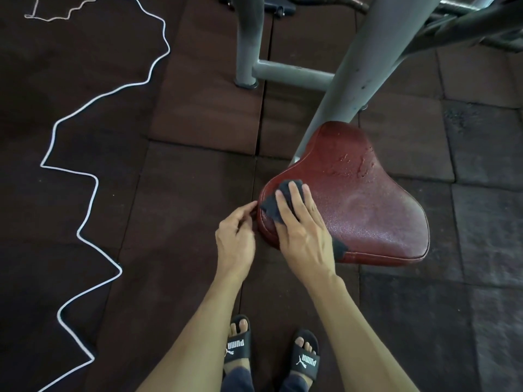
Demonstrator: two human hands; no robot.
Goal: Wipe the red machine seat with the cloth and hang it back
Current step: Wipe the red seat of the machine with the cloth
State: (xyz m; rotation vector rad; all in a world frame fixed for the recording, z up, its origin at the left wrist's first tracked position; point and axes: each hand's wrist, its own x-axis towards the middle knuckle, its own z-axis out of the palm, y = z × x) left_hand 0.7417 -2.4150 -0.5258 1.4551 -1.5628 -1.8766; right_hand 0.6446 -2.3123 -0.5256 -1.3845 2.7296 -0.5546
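The red machine seat [365, 199] is a padded saddle shape with wet droplets on its far part. A dark cloth [271, 203] lies on the seat's near left corner, pressed flat under my right hand [301, 230]; a corner of the cloth also pokes out by my wrist. My left hand [236, 239] is beside the seat's left edge, its fingertips touching the rim, holding nothing that I can see.
A grey steel frame [348, 80] rises from behind the seat, with a crossbar and a post [246, 43] to its left. A white cord [85, 176] snakes over the dark rubber floor mats on the left. My feet in black slides [237, 343] stand below.
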